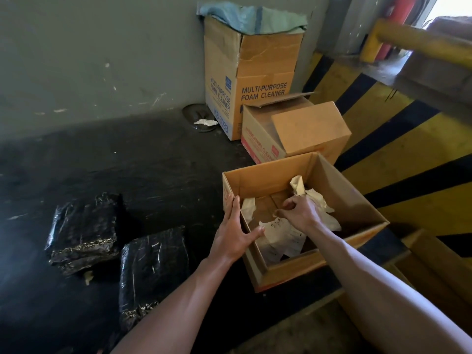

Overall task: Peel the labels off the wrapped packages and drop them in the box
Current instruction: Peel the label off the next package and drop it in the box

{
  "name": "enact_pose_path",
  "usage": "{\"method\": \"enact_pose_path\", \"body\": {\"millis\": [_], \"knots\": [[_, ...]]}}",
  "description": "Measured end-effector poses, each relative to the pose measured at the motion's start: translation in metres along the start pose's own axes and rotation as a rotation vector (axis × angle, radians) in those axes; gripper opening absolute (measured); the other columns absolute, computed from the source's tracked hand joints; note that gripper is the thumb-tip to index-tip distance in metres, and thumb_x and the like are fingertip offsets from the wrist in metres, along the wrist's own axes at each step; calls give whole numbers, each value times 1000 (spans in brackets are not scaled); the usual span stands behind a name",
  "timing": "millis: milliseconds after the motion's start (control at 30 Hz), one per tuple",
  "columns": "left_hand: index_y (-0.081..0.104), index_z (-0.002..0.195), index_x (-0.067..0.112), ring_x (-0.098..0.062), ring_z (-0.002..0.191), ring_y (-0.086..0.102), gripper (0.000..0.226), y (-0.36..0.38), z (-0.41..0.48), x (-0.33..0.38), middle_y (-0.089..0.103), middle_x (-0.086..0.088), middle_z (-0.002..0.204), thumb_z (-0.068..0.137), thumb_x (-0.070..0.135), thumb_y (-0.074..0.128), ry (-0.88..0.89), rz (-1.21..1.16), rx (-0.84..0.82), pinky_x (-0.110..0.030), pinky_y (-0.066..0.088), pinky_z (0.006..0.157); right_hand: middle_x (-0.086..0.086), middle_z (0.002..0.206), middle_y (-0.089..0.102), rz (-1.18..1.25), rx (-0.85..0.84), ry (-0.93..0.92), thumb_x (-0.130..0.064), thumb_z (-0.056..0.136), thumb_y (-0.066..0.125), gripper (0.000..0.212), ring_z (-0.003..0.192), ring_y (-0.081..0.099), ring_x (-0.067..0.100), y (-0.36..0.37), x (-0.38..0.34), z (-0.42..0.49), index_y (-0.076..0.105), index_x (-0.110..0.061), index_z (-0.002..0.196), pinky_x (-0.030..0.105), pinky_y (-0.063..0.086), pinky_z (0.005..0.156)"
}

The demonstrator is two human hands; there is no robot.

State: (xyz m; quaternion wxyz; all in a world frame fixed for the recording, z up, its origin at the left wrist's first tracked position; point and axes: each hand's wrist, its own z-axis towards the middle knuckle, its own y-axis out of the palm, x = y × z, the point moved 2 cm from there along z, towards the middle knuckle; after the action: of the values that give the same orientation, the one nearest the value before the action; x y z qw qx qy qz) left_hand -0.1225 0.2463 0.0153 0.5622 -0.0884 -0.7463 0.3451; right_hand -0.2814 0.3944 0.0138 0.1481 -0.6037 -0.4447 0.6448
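Labels first: crumpled cream paper labels (283, 236) lie loose in the open brown cardboard box (329, 259), which sits on the dark floor beside the yellow-and-black striped ramp edge (398, 139). One scrap rests against the box's left inner wall, a flatter printed piece lies near the front, and a larger twisted wad (313, 198) stands toward the back right.

Right hand (300, 213) reaches inside the box, fingers curled and pinched together just beside the twisted wad; whether it grips paper or has let go cannot be told from here. Left hand (236, 233) clasps the box's left wall, thumb over the rim on the inside, fingers spread along the outer face.

Two black plastic-wrapped rectangular packages sit on the floor to the left of the box, well apart from it. Nearer package (153, 274) lies close to the person's left forearm; farther package (85, 228) lies just beyond and left of it, a small pale scrap at its near corner.

Behind the open box: a smaller brown carton with red lettering (293, 134), its flaps raised, touching or nearly touching the box's rear corner. Behind that, a tall carton printed "MULTI-PURPOSE FOAM CLEANER" (250, 77) stands against the grey wall (102, 60), pale green plastic sheeting (250, 19) bunched out of its top. A white crumpled scrap (205, 122) lies on the floor at the tall carton's base. Yellow metal railing (419, 40) crosses the upper right.
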Motion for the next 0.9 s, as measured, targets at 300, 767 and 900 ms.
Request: {"method": "enact_pose_path", "body": {"millis": [300, 767, 900], "knots": [[-4, 158, 22, -24, 152, 15, 117, 0, 1, 1, -4, 5, 167, 79, 63, 70, -13, 22, 25, -52, 28, 116, -6, 69, 71, 95, 30, 15, -39, 77, 77, 16, 67, 66, 11, 0, 1, -2, 74, -25, 70, 31, 55, 61], [-5, 158, 19, -22, 153, 9, 115, -2, -2, 2, -7, 4, 167, 81, 58, 72, 20, -1, 25, -51, 24, 118, -5, 82, 74, 106, 85, -62, -10, 78, 81, 9, 76, 70, 9, 1, 7, -6, 78, -17, 82, 25, 60, 69], [-4, 159, 19, -23, 152, 12, 115, -1, 0, 1, -6, 4, 167, 81, 58, 72, 14, -2, 26, -51, 25, 118, -7, 84, 72, 117, 74, -48, -9, 76, 82, 15, 81, 69, 9, 0, 7, -8, 75, -21, 81, 19, 54, 67]]}}
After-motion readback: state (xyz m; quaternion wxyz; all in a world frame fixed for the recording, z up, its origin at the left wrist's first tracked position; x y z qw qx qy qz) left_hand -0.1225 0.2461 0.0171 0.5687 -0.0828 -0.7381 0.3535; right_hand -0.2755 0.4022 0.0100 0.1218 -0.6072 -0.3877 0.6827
